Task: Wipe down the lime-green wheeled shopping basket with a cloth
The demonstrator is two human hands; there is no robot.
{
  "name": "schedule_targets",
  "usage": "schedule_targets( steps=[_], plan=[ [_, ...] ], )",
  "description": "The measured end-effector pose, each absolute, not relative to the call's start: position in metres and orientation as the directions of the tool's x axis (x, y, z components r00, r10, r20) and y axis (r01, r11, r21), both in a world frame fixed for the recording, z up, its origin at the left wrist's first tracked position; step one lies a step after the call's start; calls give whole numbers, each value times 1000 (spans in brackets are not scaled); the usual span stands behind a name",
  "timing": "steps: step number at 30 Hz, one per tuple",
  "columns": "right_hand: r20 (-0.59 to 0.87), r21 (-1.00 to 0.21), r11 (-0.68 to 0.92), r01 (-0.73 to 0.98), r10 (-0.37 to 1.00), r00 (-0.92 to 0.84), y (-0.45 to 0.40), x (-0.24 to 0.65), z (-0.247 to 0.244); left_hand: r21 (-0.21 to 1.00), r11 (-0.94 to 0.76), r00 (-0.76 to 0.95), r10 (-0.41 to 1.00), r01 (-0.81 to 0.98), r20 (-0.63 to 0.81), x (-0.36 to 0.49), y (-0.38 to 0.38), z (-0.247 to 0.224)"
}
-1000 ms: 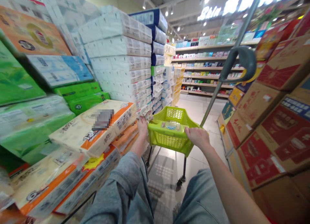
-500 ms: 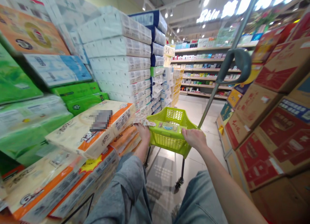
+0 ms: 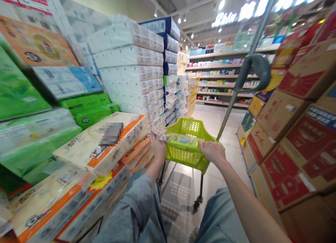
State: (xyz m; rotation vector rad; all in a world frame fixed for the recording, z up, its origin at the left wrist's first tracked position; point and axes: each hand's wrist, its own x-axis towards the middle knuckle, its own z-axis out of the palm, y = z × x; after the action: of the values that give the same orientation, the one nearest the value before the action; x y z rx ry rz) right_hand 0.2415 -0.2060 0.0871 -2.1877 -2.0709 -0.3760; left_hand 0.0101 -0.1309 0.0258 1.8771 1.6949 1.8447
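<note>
A small lime-green shopping cart (image 3: 183, 157) with a perforated basket and dark legs stands in front of me. My right hand (image 3: 212, 151) is wrapped round the right part of its near handle. At the handle's left end is my left hand (image 3: 157, 146), closed on a crumpled whitish cloth or tissue (image 3: 160, 133) that touches the cart. A grey pole with a looped grip (image 3: 253, 73) rises from the basket's right side and leans to the upper right. Nothing shows inside the visible part of the basket.
Packs of tissue (image 3: 105, 141) are piled close on the left, with a tall white stack (image 3: 131, 64) beyond. Printed cartons (image 3: 283, 145) line the right side. A pale tiled floor (image 3: 210, 117) runs between them to stocked shelves (image 3: 217, 66) at the back.
The view has shifted slightly, so the left-hand stacks sit a little lower and farther right. Both hands remain at the cart, which appears slightly farther right in the picture.
</note>
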Motion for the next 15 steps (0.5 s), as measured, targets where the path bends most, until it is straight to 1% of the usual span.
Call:
schedule_targets(
  steps=[3,6,8,10,12,15],
  plan=[
    [245,99,-51,994,969,26,-207,246,87,510,-414,-156,641,754,751,9,-138,24],
    [239,102,-42,994,971,17,-208,248,87,434,-421,-37,683,797,729,-5,-128,34],
    [236,100,-34,994,972,10,-207,248,87,434,-363,-21,747,825,664,-13,-116,44],
    [235,97,-30,995,972,6,-206,246,87,435,-269,-26,827,859,562,-19,-104,56],
    [239,93,-34,995,971,11,-205,244,86,407,-200,-6,892,891,452,-21,-94,67],
    [251,86,-55,995,968,31,-204,242,86,360,-188,43,926,914,374,-20,-87,78]
  ],
)
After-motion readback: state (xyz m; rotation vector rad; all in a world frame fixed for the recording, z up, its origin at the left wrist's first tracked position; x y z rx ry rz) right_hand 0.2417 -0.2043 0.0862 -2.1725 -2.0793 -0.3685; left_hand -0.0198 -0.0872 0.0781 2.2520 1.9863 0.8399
